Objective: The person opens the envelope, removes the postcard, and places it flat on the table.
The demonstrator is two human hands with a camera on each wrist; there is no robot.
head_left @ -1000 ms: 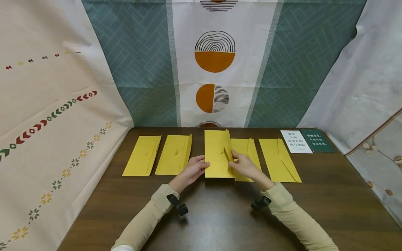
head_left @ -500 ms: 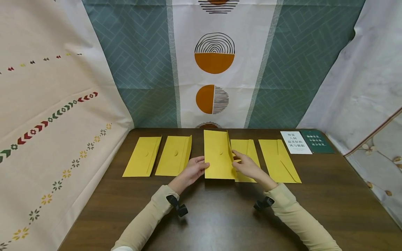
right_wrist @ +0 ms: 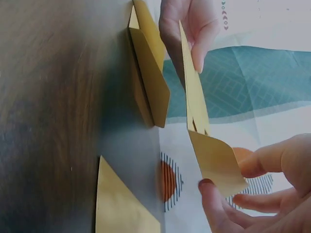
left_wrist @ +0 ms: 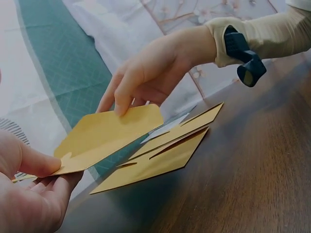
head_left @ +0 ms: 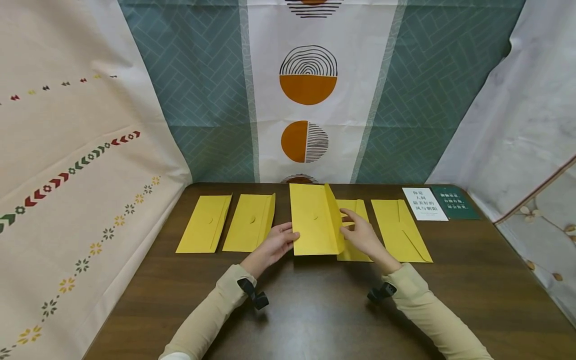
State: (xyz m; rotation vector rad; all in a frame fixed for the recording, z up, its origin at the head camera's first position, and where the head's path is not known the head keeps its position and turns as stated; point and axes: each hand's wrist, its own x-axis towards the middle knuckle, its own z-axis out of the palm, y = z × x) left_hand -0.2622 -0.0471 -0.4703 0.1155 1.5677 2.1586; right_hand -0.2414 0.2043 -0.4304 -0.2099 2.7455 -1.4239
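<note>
A yellow envelope [head_left: 310, 232] is held up off the table, its long side flap [head_left: 334, 220] folded out to the right. My left hand [head_left: 273, 246] pinches the envelope's left edge, thumb on top and fingers underneath, as the left wrist view shows. At the other side my right hand [head_left: 363, 237] holds the flap's outer edge between thumb [right_wrist: 212, 199] and fingers. Behind the right hand lies another yellow envelope [head_left: 354, 254], partly covered by the held one.
Two yellow envelopes [head_left: 203, 225] [head_left: 245, 227] lie at the left on the dark wooden table [head_left: 310, 320]. Farther right is one more envelope [head_left: 396, 235] with a slit flap. A white printed card [head_left: 425, 204] and a green card [head_left: 454, 202] lie at the back right corner.
The held envelope's flap has swung out to the right, opening wider. My right hand has shifted right along with it, while the left hand keeps its hold on the left edge.
</note>
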